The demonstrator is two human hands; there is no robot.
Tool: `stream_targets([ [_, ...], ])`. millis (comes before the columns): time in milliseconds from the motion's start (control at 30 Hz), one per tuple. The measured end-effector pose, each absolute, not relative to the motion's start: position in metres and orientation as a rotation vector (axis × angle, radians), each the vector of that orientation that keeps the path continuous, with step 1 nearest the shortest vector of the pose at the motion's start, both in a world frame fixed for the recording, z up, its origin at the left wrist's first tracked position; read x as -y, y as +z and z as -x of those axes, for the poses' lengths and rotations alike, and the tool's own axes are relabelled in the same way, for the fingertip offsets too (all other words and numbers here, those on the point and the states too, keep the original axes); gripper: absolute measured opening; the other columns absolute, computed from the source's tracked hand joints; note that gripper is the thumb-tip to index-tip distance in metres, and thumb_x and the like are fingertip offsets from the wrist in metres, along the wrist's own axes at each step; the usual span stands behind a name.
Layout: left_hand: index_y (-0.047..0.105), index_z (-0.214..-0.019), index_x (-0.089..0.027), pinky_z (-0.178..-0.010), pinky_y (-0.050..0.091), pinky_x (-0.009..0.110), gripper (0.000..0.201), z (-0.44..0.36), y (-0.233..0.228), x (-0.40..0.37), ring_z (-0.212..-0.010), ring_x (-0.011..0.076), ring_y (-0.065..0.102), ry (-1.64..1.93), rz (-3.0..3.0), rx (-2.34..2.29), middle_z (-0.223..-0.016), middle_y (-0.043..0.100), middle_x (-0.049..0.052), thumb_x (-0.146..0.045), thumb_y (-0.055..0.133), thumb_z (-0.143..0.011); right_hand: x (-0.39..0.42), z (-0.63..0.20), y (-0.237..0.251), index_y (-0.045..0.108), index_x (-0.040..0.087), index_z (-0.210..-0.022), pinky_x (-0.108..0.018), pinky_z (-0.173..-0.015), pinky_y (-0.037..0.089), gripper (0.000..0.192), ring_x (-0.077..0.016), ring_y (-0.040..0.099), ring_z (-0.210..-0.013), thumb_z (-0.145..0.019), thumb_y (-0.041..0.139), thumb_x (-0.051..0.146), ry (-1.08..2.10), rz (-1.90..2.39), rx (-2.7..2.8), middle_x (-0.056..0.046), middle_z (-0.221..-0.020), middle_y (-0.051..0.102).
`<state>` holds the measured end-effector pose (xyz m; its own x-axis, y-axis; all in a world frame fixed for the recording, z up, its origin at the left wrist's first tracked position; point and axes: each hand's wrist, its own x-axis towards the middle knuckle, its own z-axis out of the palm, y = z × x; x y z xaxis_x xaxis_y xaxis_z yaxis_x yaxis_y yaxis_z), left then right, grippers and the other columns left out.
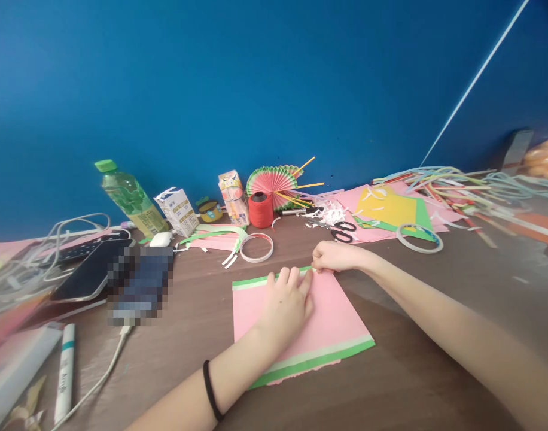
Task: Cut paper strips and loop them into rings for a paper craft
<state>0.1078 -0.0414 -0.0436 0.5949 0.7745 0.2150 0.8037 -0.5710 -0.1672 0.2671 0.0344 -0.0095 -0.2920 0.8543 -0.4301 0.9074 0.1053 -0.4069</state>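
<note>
A pink paper sheet (332, 323) with green and white strips along its near and far edges lies on the brown table in front of me. My left hand (286, 300) rests flat on the sheet near its far edge, fingers together. My right hand (334, 256) pinches the sheet's far right corner, where the green strip ends. A roll of clear tape (256, 247) lies just beyond the sheet, and black scissors (343, 231) lie behind my right hand.
At the left lie a phone (88, 272), cables (54, 239), a glue stick (64, 374) and a green bottle (129, 200). Cartons (179, 211), red thread (261, 209) and a paper fan (273, 179) stand by the blue wall. Coloured sheets (390, 209), another tape ring (420, 237) and paper strips (462, 185) fill the right.
</note>
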Motion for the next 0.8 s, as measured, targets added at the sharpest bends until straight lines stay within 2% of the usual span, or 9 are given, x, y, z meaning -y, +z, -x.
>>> stream_targets([
  [333, 0.039, -0.124, -0.025, -0.07, 0.035, 0.036, 0.043, -0.109, -0.039, 0.037, -0.083, 0.0216, 0.042, -0.124, 2.606, 1.284, -0.091, 0.048, 0.006, -0.031, 0.036, -0.082, -0.034, -0.266, -0.009, 0.062, 0.012, -0.066, -0.02, -0.042, 0.035, 0.022, -0.0098, 0.047, -0.04, -0.067, 0.045, 0.025, -0.838, -1.777, -2.26, -0.003, -0.051, 0.057],
  [600, 0.037, -0.126, -0.024, -0.067, 0.036, 0.035, 0.046, -0.111, -0.036, 0.037, -0.084, 0.0217, 0.043, -0.048, 2.615, 1.305, -0.092, 0.048, 0.007, -0.032, 0.037, -0.081, -0.025, -0.257, 0.002, 0.064, 0.014, -0.073, -0.025, -0.053, 0.036, 0.026, -0.0201, 0.06, -0.068, -0.074, 0.044, 0.03, -0.442, -1.756, -2.264, -0.011, -0.071, 0.065],
  [667, 0.037, -0.126, -0.024, -0.066, 0.036, 0.035, 0.046, -0.111, -0.037, 0.037, -0.084, 0.0217, 0.043, -0.066, 2.607, 1.3, -0.092, 0.048, 0.007, -0.032, 0.038, -0.081, -0.025, -0.257, 0.003, 0.064, 0.013, -0.071, -0.025, -0.054, 0.036, 0.027, -0.02, 0.06, -0.067, -0.074, 0.044, 0.032, -0.427, -1.745, -2.261, -0.011, -0.069, 0.065],
  [800, 0.039, -0.124, -0.025, -0.066, 0.037, 0.035, 0.044, -0.11, -0.038, 0.037, -0.083, 0.0217, 0.043, -0.078, 2.592, 1.301, -0.091, 0.048, 0.006, -0.031, 0.039, -0.08, -0.026, -0.255, 0.008, 0.063, 0.011, -0.068, -0.023, -0.049, 0.036, 0.034, -0.0152, 0.056, -0.05, -0.078, 0.039, 0.033, -0.53, -1.684, -2.202, -0.009, -0.059, 0.064],
])
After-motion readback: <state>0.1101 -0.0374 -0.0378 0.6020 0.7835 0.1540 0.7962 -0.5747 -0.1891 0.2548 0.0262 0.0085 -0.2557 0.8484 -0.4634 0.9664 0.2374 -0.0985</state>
